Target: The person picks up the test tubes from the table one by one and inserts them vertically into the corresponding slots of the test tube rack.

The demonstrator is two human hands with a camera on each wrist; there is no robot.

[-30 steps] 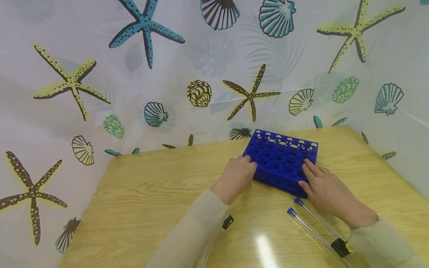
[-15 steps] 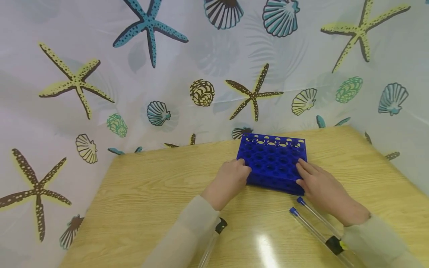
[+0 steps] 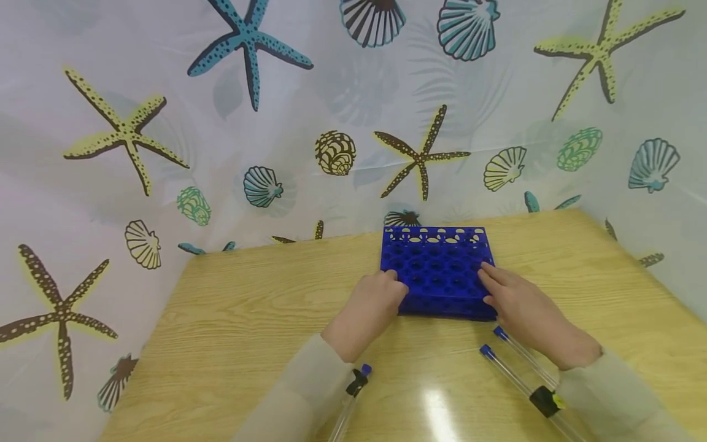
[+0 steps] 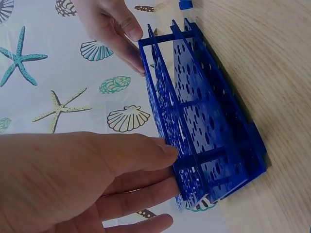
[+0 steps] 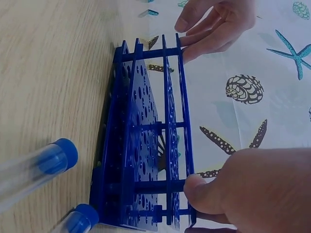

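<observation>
A blue test tube rack (image 3: 444, 305) stands on the table with a hand at each end. My left hand (image 3: 361, 310) grips its near left corner. In the left wrist view the thumb (image 4: 165, 154) lies at the rack's upper edge, with the fingers past it. My right hand (image 3: 530, 313) holds the right end, fingers laid on the perforated top. The right wrist view shows its thumb (image 5: 197, 187) against the upper edge; its other fingers are mostly hidden. No tubes show in the rack's holes.
Two clear test tubes with blue caps, one nearer (image 3: 505, 368) and one farther (image 3: 525, 353), lie by my right forearm. Another capped tube (image 3: 343, 420) lies beside my left sleeve, partly covered. A patterned cloth (image 3: 309, 104) hangs behind the wooden table (image 3: 248, 294).
The rack has turned so its front edge lies nearly level across the view, and it has shifted slightly left. Both hands have moved left with it. The left tube's blue cap has come into view.
</observation>
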